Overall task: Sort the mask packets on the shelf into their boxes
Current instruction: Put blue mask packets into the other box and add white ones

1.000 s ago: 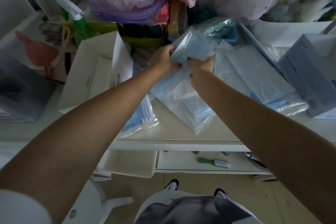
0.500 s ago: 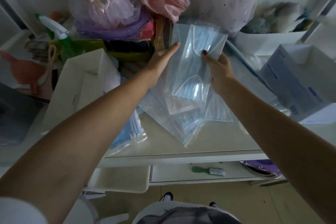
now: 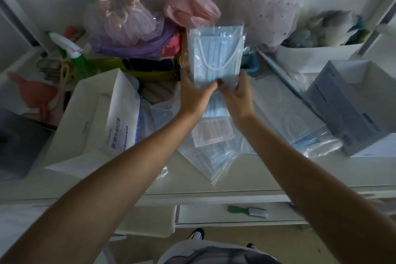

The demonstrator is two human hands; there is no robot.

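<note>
I hold a clear packet of blue masks [image 3: 216, 53] upright above the shelf, its white ear loops showing. My left hand [image 3: 196, 96] grips its lower left part and my right hand [image 3: 237, 96] its lower right part. Under my hands lies a loose heap of mask packets [image 3: 214, 152] on the shelf. More packets [image 3: 300, 122] are stacked to the right. An open white box [image 3: 94, 118] stands at the left, with packets beside its printed flap. An open blue-grey box [image 3: 353, 100] stands at the right.
Bags of purple and pink fabric [image 3: 128, 28] and a green spray bottle [image 3: 70, 53] crowd the back of the shelf [image 3: 267, 176]. A white bin [image 3: 317, 55] stands at the back right. A green brush [image 3: 248, 211] lies on a lower shelf.
Both hands lifted one packet out of the heap and turned it upright. They have slid down to its lower part, and it now stands higher.
</note>
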